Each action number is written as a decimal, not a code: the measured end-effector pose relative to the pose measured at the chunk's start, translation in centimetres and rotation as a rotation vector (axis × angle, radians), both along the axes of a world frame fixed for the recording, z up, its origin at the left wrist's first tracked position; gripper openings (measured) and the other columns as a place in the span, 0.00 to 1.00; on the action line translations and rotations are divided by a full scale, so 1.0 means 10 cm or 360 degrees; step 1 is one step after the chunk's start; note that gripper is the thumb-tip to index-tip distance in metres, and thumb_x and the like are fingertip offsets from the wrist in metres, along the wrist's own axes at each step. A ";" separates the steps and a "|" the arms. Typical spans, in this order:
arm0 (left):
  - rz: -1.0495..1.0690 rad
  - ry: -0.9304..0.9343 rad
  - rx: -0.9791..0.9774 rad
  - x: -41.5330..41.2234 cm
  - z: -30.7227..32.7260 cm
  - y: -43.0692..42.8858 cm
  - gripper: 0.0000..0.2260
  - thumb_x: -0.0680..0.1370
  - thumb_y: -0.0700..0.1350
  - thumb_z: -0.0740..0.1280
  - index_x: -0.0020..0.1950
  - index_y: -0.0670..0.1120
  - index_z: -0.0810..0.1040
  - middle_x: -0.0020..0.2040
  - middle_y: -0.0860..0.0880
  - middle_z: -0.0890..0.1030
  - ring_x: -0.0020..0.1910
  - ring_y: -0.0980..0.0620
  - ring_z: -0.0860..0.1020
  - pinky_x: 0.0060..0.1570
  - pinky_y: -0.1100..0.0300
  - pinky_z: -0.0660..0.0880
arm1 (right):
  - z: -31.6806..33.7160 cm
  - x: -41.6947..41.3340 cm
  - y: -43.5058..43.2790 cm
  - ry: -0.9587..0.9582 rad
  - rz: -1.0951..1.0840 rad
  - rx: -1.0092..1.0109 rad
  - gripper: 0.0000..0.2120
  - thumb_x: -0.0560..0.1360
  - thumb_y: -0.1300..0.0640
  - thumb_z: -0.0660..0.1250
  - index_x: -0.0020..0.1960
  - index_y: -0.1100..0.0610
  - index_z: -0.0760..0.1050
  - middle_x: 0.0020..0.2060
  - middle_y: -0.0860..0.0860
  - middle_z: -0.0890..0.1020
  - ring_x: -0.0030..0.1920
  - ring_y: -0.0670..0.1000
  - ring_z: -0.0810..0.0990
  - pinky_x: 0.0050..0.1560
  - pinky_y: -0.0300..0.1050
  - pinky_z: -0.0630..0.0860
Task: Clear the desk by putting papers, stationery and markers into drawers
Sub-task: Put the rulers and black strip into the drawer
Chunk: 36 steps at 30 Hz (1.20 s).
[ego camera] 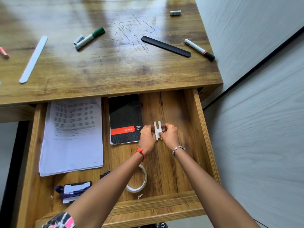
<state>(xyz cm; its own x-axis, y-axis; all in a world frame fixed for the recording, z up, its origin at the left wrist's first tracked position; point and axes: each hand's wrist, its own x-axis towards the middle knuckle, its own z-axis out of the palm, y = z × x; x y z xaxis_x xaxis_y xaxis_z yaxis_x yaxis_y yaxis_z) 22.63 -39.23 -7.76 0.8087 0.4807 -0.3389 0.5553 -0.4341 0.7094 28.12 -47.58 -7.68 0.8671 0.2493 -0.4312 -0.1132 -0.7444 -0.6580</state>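
Observation:
Both my hands are inside the open wooden drawer (199, 129). My left hand (147, 137) and my right hand (170, 134) pinch a small bundle of white sticks (157, 126) from either side, low over the drawer floor. A stack of printed papers (72, 135) lies at the drawer's left and a black spiral pad (125, 119) sits beside it. On the desk top (107, 71) lie a green-capped marker (89, 37), a black-capped marker (199, 49), a black flat strip (165, 46) and a white flat strip (33, 59).
A roll of white tape (139, 186) and a card on a purple lanyard (74, 190) lie at the drawer's near end, partly under my left arm. A battery (175, 13) sits at the desk's far right. A pink marker (4, 52) pokes in at the left edge.

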 end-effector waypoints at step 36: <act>0.0092 -0.0448 0.0744 -0.64 1.17 1.91 0.10 0.72 0.30 0.59 0.46 0.37 0.80 0.47 0.40 0.78 0.52 0.44 0.75 0.50 0.60 0.70 | 1.28 0.20 1.20 -0.0524 0.0706 0.0183 0.10 0.73 0.68 0.61 0.45 0.66 0.81 0.36 0.54 0.78 0.39 0.50 0.76 0.40 0.37 0.68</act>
